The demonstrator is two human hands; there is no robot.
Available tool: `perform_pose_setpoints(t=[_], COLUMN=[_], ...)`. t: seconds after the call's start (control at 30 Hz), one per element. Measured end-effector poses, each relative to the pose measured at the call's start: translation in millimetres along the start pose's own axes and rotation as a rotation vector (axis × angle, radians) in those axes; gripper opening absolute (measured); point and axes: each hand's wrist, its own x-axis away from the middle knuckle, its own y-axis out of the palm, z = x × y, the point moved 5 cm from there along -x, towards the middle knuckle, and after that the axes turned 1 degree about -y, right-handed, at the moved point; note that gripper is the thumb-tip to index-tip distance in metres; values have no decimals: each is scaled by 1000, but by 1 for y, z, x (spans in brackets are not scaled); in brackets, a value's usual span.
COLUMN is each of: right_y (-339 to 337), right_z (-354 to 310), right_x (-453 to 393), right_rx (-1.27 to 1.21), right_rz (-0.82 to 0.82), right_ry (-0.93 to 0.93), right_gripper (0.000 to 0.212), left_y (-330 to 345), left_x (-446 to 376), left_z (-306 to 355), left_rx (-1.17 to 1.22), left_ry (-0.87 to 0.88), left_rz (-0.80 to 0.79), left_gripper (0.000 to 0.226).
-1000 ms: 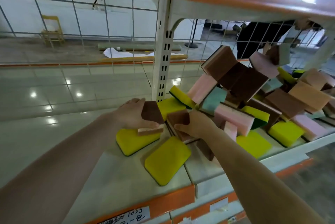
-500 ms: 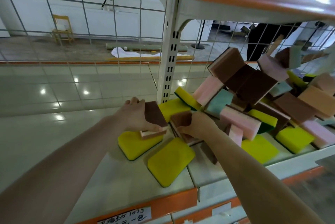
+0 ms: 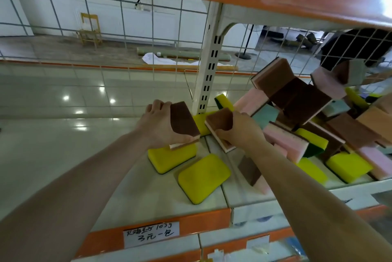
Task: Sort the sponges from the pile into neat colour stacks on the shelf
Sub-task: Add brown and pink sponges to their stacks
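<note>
Here each hand's fingers clamp a brown sponge, left hand (image 3: 158,126) beside right hand (image 3: 239,132).

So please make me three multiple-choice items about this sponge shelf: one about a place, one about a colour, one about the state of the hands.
1. Where does the pile of sponges lie?
A. right part of the shelf
B. left part of the shelf
C. on the floor

2. What colour is the flat sponge nearest the shelf's front edge?
A. pink
B. yellow
C. teal

3. What do the hands hold?
A. nothing
B. only the left holds a sponge
C. each holds a brown-topped sponge

Key: 1 A, the heap lies right of the white post. 2 B, its top is plain yellow. 3 C, the left hand grips one brown sponge, the right hand another.
</note>
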Motion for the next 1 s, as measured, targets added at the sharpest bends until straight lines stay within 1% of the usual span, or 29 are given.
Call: perform_pose_setpoints(t=[0.17, 0.37, 0.47, 0.53, 0.7, 0.83, 1.0], right_y=[0, 8, 16, 20, 36, 52, 73], right_z=[-22, -70, -99, -120, -178, -225, -283], right_x=[1, 8, 13, 20, 42, 67, 100], right_rx=[-52, -66, -79, -66, -52, -63, -49], right_rz=[49, -14, -45, -57, -106, -151, -236], right_ry=[-75, -162, -194, -215, -253, -275, -295], right_gripper=[52, 46, 52, 55, 52, 52, 51], left_y=[-14, -33, -43, -50, -66, -82, -104], left_x=[20, 53, 72, 87, 127, 164, 212], left_z=[-23, -59, -80, -96, -139, -180, -225], left_rx=[-14, -45, -47, -46, -71, -115, -120], left_ry=[-71, -177, -224, -256, -326, -393, -420], left_rz=[43, 82, 85, 77, 19, -25, -3], left_gripper=[105, 106, 106, 107, 107, 111, 110])
